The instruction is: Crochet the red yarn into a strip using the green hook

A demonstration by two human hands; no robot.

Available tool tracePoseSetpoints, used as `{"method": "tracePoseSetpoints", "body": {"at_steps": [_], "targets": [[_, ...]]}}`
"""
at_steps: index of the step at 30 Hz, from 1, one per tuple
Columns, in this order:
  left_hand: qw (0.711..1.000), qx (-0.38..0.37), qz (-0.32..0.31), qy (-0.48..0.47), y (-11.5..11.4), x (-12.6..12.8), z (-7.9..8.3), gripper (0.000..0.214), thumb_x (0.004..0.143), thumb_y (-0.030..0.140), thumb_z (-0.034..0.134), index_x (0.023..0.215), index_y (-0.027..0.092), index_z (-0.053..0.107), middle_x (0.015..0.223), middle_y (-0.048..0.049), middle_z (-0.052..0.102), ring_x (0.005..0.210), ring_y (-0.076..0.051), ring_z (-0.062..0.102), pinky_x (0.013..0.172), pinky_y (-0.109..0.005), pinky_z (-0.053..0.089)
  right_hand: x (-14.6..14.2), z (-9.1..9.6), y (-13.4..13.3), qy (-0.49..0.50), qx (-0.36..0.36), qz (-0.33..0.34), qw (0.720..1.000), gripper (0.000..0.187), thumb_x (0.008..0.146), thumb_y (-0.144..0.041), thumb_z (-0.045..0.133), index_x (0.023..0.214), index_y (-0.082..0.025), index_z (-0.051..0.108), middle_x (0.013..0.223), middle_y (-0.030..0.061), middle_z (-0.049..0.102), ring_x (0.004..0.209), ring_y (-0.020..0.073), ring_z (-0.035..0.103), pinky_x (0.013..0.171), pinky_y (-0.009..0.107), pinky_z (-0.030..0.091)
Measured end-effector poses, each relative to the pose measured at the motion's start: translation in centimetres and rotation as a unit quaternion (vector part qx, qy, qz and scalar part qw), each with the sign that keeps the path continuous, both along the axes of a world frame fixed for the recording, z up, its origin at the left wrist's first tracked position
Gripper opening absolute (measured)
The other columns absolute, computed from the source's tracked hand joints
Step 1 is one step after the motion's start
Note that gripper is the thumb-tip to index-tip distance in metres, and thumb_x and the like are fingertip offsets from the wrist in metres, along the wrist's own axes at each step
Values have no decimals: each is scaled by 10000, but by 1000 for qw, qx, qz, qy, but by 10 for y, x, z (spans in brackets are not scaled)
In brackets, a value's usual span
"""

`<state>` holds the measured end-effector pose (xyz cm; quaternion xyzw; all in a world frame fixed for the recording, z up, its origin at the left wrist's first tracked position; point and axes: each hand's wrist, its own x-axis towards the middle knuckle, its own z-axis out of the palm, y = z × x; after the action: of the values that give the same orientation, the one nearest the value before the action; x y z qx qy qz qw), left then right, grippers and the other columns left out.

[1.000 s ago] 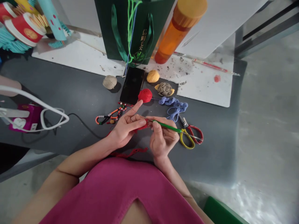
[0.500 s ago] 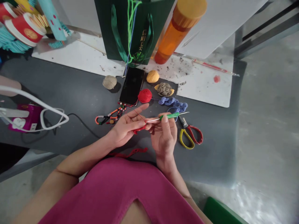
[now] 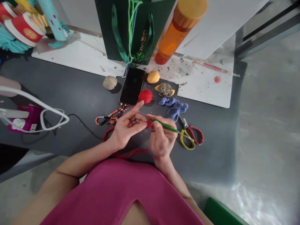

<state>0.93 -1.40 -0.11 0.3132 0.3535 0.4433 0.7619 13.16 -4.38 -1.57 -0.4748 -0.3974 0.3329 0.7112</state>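
Observation:
My left hand (image 3: 126, 126) pinches a small piece of red crochet work (image 3: 148, 122) between thumb and fingers, its index finger stretched out with the red yarn running over it. My right hand (image 3: 161, 139) is closed on a green-handled crochet hook (image 3: 165, 125), whose metal tip points left into the red piece. A chain of red yarn (image 3: 127, 153) trails from the work down to the table edge by my body. The red yarn ball (image 3: 145, 96) lies just beyond my hands on the dark grey table (image 3: 70, 93).
Scissors with yellow and red handles (image 3: 191, 137) lie right of my hands, blue yarn (image 3: 175, 104) behind them. A black phone (image 3: 132, 86), beaded string (image 3: 110, 116), beige, orange and grey yarn balls, a green bag (image 3: 131, 28), an orange bottle (image 3: 178, 29) stand farther back. White cable (image 3: 42, 109) at left.
The hook swung up to level half a second ago and has now tilted back down, its tip in the red work again. My left index finger moved slightly with the yarn.

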Motion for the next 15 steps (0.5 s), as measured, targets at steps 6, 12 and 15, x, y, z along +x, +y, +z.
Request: {"method": "tracePoseSetpoints", "body": {"at_steps": [6,12,15], "targets": [[997,-58,-20,-50,8,-4,6,532,774,231,911,1292,256,793,807,41,688,759,-89,596,794,-253,477,11,-1,6,-10,-66,37,997,155,1031,-412,609,989,-269,648,788,-7,785,701,175,779,628,305,599],[996,-67,-13,-57,13,-5,7,511,770,226,906,1269,263,802,788,52,662,719,-76,543,741,-245,437,17,6,2,-132,-35,13,991,139,1090,-355,511,1032,-287,617,795,-2,774,669,182,743,582,328,562],[999,-29,8,-26,12,-6,3,539,767,242,921,1290,272,792,785,53,672,720,-79,555,739,-246,446,18,11,1,-211,48,-6,976,124,1066,-252,558,1115,-286,667,912,9,825,751,180,755,662,348,595]]}}
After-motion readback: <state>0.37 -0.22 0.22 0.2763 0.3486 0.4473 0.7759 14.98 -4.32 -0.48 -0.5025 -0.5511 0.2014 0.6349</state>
